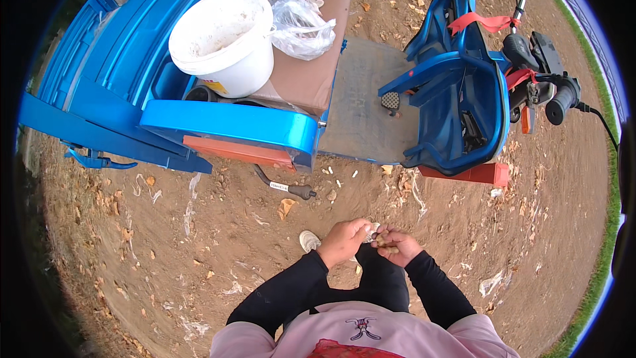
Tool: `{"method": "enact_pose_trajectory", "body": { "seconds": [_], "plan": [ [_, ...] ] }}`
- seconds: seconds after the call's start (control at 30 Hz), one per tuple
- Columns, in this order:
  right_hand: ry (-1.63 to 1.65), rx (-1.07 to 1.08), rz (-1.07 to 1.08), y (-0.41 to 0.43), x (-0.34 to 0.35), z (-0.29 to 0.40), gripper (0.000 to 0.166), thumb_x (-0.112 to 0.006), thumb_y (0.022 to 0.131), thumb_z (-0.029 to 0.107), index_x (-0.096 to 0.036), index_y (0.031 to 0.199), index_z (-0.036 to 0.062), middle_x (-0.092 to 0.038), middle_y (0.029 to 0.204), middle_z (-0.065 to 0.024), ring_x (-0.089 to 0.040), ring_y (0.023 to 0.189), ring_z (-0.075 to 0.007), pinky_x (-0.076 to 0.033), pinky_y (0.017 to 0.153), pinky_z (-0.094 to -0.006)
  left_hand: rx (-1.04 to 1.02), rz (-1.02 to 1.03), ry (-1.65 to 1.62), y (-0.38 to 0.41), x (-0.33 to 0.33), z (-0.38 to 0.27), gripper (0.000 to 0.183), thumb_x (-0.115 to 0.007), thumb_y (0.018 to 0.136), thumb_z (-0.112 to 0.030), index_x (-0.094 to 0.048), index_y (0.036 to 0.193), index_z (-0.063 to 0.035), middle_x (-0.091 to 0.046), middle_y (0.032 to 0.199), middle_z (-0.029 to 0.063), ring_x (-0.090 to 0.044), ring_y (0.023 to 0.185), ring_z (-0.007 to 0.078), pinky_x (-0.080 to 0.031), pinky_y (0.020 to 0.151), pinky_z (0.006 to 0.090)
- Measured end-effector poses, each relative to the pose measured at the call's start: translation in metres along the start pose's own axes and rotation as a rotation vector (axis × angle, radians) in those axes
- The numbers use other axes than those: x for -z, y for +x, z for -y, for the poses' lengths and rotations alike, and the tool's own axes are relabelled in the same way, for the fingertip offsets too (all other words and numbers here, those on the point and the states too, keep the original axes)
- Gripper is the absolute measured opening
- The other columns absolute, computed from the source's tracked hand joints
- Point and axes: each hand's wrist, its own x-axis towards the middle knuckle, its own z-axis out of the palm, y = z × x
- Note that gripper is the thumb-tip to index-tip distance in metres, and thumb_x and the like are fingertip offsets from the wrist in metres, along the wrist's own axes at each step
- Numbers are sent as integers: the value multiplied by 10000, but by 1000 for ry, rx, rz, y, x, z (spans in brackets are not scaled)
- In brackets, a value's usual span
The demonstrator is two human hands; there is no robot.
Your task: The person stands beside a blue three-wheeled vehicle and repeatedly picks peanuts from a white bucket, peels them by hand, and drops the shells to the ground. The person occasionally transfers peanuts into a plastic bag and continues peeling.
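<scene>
Close in front of my body, my left hand (pixel 346 240) and my right hand (pixel 399 245) meet at the fingertips. Several small tan pieces that look like unshelled peanuts (pixel 391 249) lie in the fingers of my right hand. The thumb and fingers of my left hand are pinched together near a small pale spot; whether they hold something there cannot be made out. Beyond my hands stands a blue cargo tricycle (pixel 228 122). A white plastic bucket (pixel 253 67) rests tilted on it, beside a clear plastic bag (pixel 304 30) on a cardboard box (pixel 303 77).
The tricycle's floor plate (pixel 367 104), blue front shield (pixel 447 72) and handlebar grip (pixel 560 104) extend to the right. A black-gripped crank or lever (pixel 283 186) sticks out low over the soil. Dry leaves (pixel 286 208) and plastic scraps (pixel 491 283) litter the ground.
</scene>
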Motion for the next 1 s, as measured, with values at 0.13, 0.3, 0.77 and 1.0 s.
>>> {"method": "enact_pose_trajectory", "body": {
  "seconds": [0.13, 0.3, 0.77, 1.0],
  "plan": [
    [-131, 108, -6, -36, -86, 41, 148, -531, 916, 199, -541, 957, 57, -574, 821, -72, -544, 662, -167, -424, 563, -240, -229, -91, 335, 6, 30, -69, 221, -487, 918, -219, -578, 857, -28, -610, 704, 134, -597, 646, 319, -445, 550, 373],
    [-127, 259, 152, -22, -100, 84, 190, -565, 902, 253, -527, 848, 75, -515, 636, -29, -482, 537, -147, -361, 492, -248, -340, -252, 284, 55, 77, -154, 236, -607, 863, -229, -641, 828, 2, -613, 695, 135, -599, 636, 244, -447, 573, 314],
    [-426, 504, 133, -32, -161, 207, 143, -528, 927, 209, -580, 926, 75, -568, 737, 3, -508, 608, -71, -387, 519, -202, -30, -681, 900, 231, 266, -226, 430, -601, 798, -222, -539, 1140, 32, -605, 1029, 253, -579, 984, 364, -443, 844, 429],
    [-179, 538, 175, -37, -185, 212, 326, -508, 921, 371, -579, 960, 56, -535, 726, -16, -496, 603, -110, -391, 509, -229, -297, -157, 161, 178, 155, -241, 200, -636, 831, -123, -648, 1004, -25, -632, 828, 20, -552, 711, 58, -455, 659, 217]
  ]
}}
